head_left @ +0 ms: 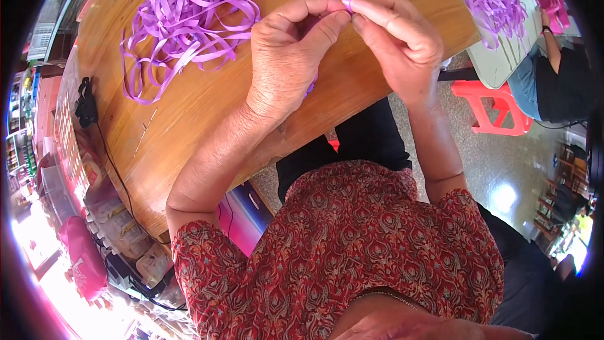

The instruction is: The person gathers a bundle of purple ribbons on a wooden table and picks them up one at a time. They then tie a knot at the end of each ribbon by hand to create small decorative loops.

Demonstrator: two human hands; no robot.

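Both my hands meet above the wooden table [207,113], with fingertips pinched together. Between them shows a short loop of purple ribbon [347,2]. My left hand [296,47] grips it between thumb and forefinger. My right hand [402,38] pinches the same ribbon from the other side, thumb and fingers closed. A bit more purple shows below my left wrist; most of that strand is hidden behind the hand. On the table to the left lies a loose, tangled heap of purple ribbon [182,16].
A second purple ribbon pile [487,0] lies on a pale table [503,63] at the right, where another person [563,75] sits. A red plastic stool [494,107] stands below it. A thin metal tool [145,132] and a black cable [113,164] lie at the left.
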